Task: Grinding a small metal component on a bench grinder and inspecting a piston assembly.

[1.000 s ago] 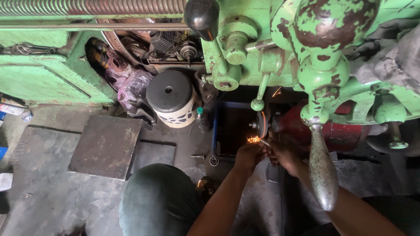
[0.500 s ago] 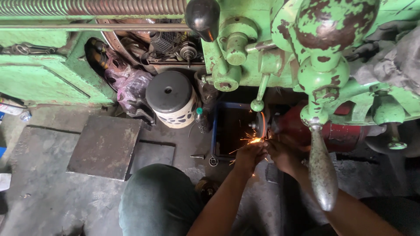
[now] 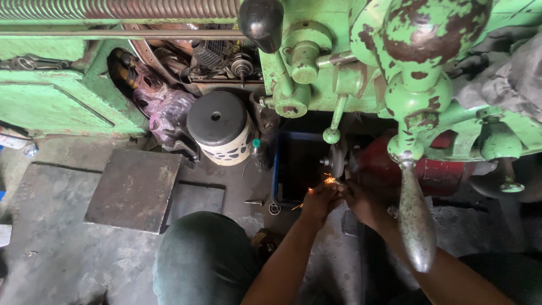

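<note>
My left hand [image 3: 319,201] and my right hand [image 3: 361,202] are side by side low under the green lathe [image 3: 361,62]. Together they pinch a small metal piece, too small to make out, against the grinding wheel [image 3: 339,159] of a red bench grinder [image 3: 395,164]. Orange sparks [image 3: 328,181] fly off right at my fingertips. A worn lathe handle [image 3: 416,217] hangs in front of my right forearm and hides part of it. My knee in dark green trousers [image 3: 203,260] is at the bottom centre.
A blue crate [image 3: 276,169] sits behind the wheel. To its left stand a white drum with a black lid [image 3: 219,127] and a small bottle [image 3: 258,152]. Flat steel plates [image 3: 132,189] lie on the dirty floor. A black knob [image 3: 261,21] juts out above.
My hands stay pressed at the wheel; the spark shower has shrunk a little and sits closer to my left fingertips. The view has barely shifted.
</note>
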